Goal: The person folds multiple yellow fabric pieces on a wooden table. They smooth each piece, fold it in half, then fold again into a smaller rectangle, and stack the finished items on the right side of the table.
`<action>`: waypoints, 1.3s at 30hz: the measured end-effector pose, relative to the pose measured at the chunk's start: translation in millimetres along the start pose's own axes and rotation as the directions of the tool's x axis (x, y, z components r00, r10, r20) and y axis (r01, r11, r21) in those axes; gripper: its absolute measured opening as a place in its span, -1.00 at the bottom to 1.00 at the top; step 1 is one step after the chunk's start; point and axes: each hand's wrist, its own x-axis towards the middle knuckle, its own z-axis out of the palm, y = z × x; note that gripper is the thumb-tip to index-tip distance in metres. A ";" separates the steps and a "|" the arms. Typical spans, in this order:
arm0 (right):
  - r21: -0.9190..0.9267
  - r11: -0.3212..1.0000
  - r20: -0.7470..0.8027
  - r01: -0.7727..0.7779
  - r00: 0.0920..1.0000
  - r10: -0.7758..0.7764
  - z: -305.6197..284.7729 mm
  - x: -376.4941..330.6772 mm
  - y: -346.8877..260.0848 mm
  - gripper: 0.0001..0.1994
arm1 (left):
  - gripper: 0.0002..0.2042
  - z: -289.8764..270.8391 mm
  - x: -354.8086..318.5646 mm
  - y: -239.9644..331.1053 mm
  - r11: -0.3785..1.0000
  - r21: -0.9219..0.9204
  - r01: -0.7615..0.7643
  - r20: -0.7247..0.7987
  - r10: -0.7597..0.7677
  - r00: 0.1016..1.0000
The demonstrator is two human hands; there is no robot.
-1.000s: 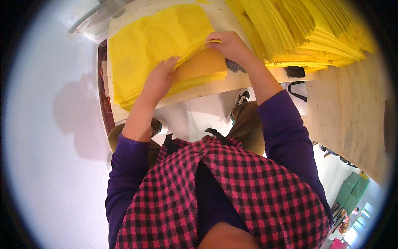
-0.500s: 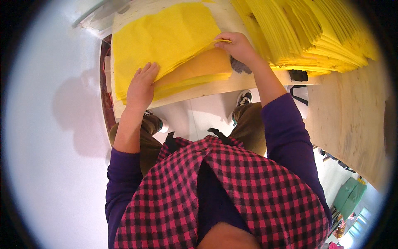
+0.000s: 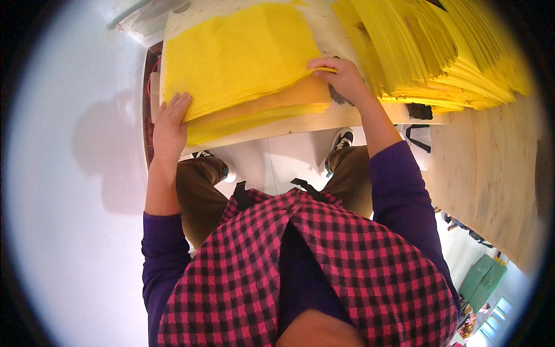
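A large yellow fabric-like sheet [image 3: 243, 58] lies spread in front of me, its near edge lifted slightly. My right hand [image 3: 346, 80] pinches the near right corner between thumb and fingers. At the near left corner rests my left hand [image 3: 170, 128], its fingers stretched out over the edge; its thumb cannot be made out. Beneath the lifted edge shows an orange-toned layer [image 3: 303, 95], and below that more yellow sheets [image 3: 231, 127] lie along the front of the wooden table [image 3: 277, 129].
Thick stacks of yellow sheets [image 3: 404, 46] stand at the right. A black block-like object [image 3: 420, 111] sits at the table's edge below them. Another wooden surface [image 3: 485, 168] extends at right, and a white wall [image 3: 75, 231] rises close on the left.
My left hand has slid left to the sheet's near left corner. My right hand keeps its pinch, a little lower and further right in view. The sheet's near edge now lies straighter.
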 end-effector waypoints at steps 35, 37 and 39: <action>0.047 0.997 -0.258 -0.066 0.963 0.076 0.3 3.0 -17.6 -0.80 | -0.82 -17.7 24.5 -55.1 0.609 -0.696 0.380 0.080 -0.460 0.884; 0.060 0.994 -0.295 -0.087 0.950 0.101 -0.5 9.2 -20.9 -0.76 | -0.82 -23.6 36.2 -61.1 0.583 -0.654 0.482 0.151 -0.523 0.839; 0.086 0.992 -0.334 -0.090 0.936 0.114 -0.6 15.4 -24.5 -0.73 | -0.79 -24.9 43.9 -63.4 0.437 -0.812 0.387 0.137 -0.501 0.854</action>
